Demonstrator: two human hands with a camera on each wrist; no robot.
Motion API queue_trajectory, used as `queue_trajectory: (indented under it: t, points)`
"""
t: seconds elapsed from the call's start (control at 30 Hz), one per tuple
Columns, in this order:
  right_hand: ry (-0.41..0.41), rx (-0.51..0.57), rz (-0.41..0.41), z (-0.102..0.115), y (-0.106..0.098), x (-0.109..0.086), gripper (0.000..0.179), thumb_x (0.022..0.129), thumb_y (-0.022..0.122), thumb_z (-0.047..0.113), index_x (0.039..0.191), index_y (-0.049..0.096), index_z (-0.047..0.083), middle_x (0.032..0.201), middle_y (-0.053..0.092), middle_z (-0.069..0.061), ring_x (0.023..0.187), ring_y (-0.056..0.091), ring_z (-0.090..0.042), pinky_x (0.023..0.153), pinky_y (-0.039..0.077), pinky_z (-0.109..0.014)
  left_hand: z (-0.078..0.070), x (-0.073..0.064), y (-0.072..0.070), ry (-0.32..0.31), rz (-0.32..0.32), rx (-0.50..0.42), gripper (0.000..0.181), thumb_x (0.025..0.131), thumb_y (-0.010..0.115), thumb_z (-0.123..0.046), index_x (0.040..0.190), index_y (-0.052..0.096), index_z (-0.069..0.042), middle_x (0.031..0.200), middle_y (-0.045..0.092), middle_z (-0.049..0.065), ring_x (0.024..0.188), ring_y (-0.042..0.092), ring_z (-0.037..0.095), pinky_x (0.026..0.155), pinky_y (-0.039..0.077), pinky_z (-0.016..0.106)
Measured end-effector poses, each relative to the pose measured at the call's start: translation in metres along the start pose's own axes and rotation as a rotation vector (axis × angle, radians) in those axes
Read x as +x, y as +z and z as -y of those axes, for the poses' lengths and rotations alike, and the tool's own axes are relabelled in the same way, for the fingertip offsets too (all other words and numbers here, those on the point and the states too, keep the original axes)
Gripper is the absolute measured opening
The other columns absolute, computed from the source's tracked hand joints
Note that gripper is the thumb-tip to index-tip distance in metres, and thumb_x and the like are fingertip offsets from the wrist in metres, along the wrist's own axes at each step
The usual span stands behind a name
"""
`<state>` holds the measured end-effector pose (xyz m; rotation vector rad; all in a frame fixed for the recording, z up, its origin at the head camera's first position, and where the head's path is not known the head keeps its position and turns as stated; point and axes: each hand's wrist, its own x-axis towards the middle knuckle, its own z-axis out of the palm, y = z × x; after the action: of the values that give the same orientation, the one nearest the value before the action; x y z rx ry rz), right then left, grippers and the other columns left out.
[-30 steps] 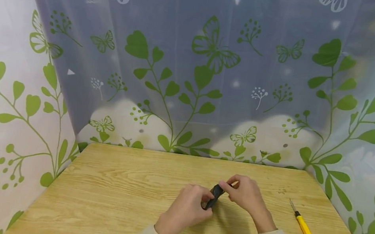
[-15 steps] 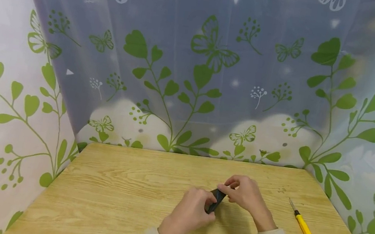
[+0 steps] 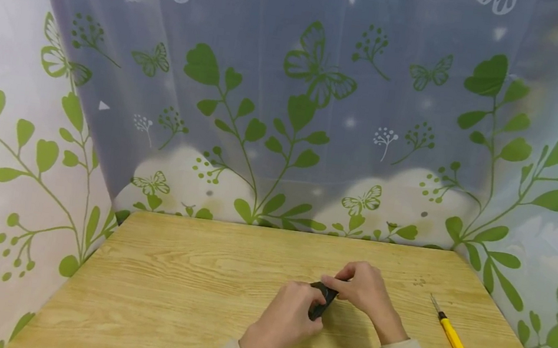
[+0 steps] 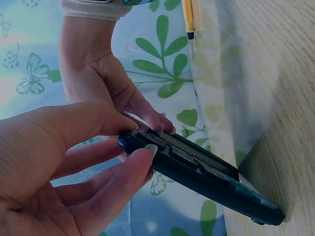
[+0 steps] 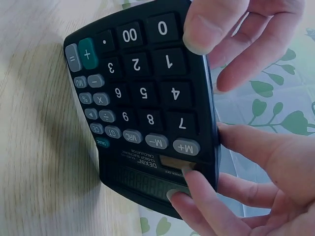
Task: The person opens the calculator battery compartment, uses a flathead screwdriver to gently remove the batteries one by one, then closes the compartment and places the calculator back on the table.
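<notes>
A black calculator (image 5: 142, 93) is held on its long edge by both hands, its lower side right at the tabletop. Its number keys and display face the right wrist camera. My left hand (image 3: 285, 317) grips the end near the 0 key, with the thumb at the edge of the face. At the display end, my right hand (image 3: 362, 287) pinches the casing, two fingertips lying over the display and the small solar panel. From the left wrist view the calculator (image 4: 202, 172) appears edge-on, with a ridged strip along it.
To the right, a yellow-handled screwdriver (image 3: 451, 336) lies on the wooden table (image 3: 177, 290), its tip pointing away. Several tiny specks (image 3: 419, 282) sit beyond its tip. A patterned curtain (image 3: 267, 107) closes off the back and sides.
My left hand has shifted slightly right, and the calculator has turned a little between the hands. My right hand stays nearly in place, still at the far end.
</notes>
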<state>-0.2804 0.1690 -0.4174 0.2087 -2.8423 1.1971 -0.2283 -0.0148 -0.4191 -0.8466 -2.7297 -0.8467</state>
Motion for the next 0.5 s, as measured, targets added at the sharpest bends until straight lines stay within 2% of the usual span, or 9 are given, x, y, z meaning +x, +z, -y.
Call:
queue_trajectory:
  t: [0.1, 0.27, 0.37, 0.5]
  points:
    - [0.009, -0.002, 0.005, 0.001, 0.000, 0.000, 0.028, 0.087, 0.084, 0.035, 0.086, 0.078, 0.007, 0.084, 0.076, -0.006, 0.065, 0.074, -0.021, 0.057, 0.059, -0.031, 0.000, -0.001, 0.000, -0.004, 0.014, 0.005, 0.024, 0.081, 0.086, -0.006, 0.104, 0.079, -0.004, 0.097, 0.077, 0.009, 0.085, 0.074, 0.016, 0.070, 0.060, 0.016]
    - [0.021, 0.001, 0.002, 0.000, 0.001, 0.002, 0.022, 0.085, 0.085, 0.027, 0.087, 0.079, 0.007, 0.091, 0.077, -0.009, 0.067, 0.073, -0.020, 0.061, 0.060, -0.034, 0.000, 0.000, -0.003, -0.015, 0.064, -0.057, 0.026, 0.081, 0.086, -0.013, 0.106, 0.079, -0.007, 0.094, 0.078, 0.007, 0.067, 0.067, 0.002, 0.059, 0.053, 0.009]
    - [0.019, 0.009, -0.001, -0.002, 0.001, 0.002, 0.020, 0.085, 0.085, 0.024, 0.089, 0.079, 0.005, 0.096, 0.076, -0.012, 0.068, 0.072, -0.018, 0.062, 0.061, -0.036, 0.002, 0.000, -0.006, -0.044, 0.106, -0.124, 0.027, 0.083, 0.085, -0.015, 0.108, 0.078, -0.008, 0.096, 0.077, 0.007, 0.063, 0.062, -0.003, 0.058, 0.052, 0.010]
    - [0.021, 0.009, -0.004, -0.004, 0.002, 0.004, 0.021, 0.084, 0.085, 0.024, 0.090, 0.080, 0.005, 0.099, 0.077, -0.014, 0.067, 0.072, -0.017, 0.063, 0.062, -0.036, 0.006, -0.001, -0.015, -0.119, 0.134, -0.181, 0.029, 0.084, 0.085, -0.019, 0.111, 0.077, -0.011, 0.100, 0.076, 0.007, 0.069, 0.064, 0.001, 0.062, 0.055, 0.016]
